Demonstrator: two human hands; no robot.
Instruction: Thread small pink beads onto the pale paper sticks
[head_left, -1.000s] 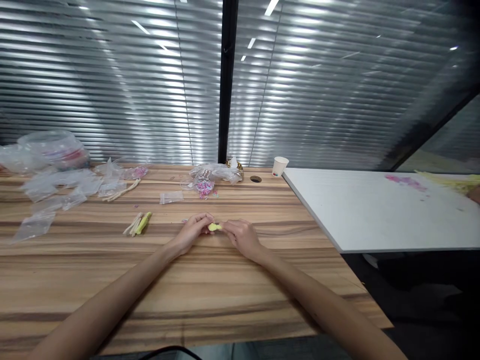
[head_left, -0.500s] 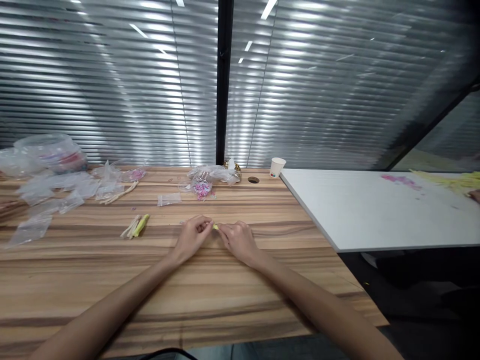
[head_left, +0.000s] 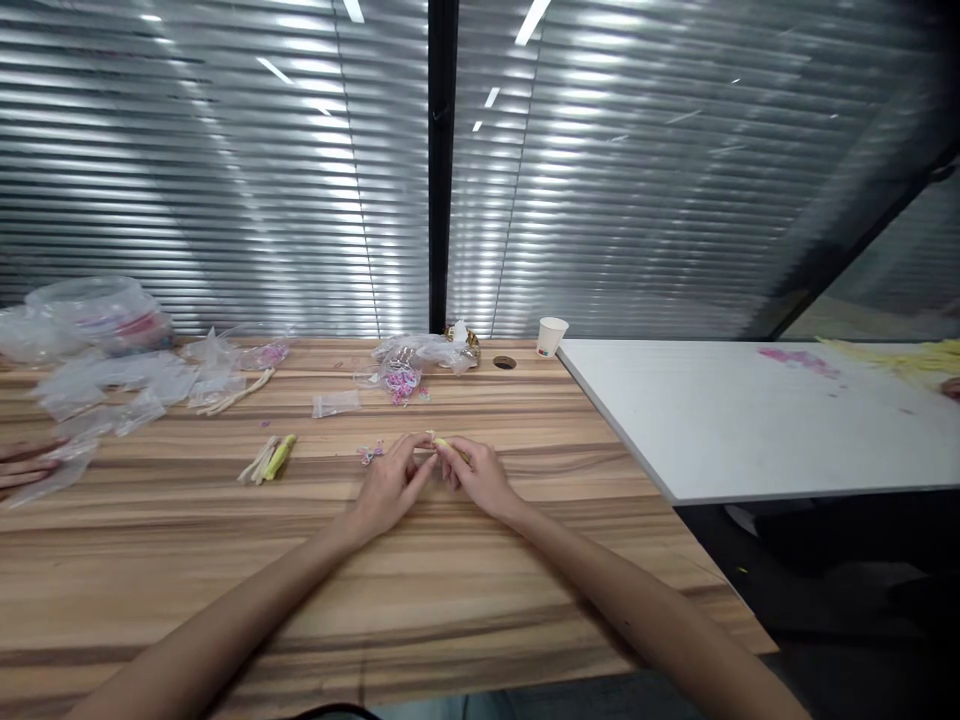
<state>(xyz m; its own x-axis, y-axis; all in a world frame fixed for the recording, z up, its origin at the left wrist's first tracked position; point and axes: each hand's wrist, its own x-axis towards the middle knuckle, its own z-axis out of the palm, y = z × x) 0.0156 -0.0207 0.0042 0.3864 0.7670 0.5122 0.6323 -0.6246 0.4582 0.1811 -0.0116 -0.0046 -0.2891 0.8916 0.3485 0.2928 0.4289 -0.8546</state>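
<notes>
Yellow is the colour of the small strip (head_left: 442, 443) pinched between the person's two hands, which meet at the middle of the wooden desk (head_left: 420, 590). A second ago that strip showed as a broad yellow patch in the gap between the fingers; now only a thin sliver of it peeks out above the right hand's fingertips, so it seems more folded or covered by the fingers than before. The left hand (head_left: 390, 485) has its thumb and forefinger closed on the strip's near end, and the right hand (head_left: 480, 478) closes its grip on the other end, the two hands touching. A tiny pink and purple cluster (head_left: 368, 453) now lies bare on the desk just left of the left hand, where the hand covered that spot before. Farther left lie a few pale and yellow sticks (head_left: 268, 459), apart from the hands. Clear plastic bags (head_left: 112, 380) are spread along the desk's far left, and a paper cup (head_left: 552, 336) stands at the back. At the left edge another person's fingers (head_left: 22, 466) have come into view.
</notes>
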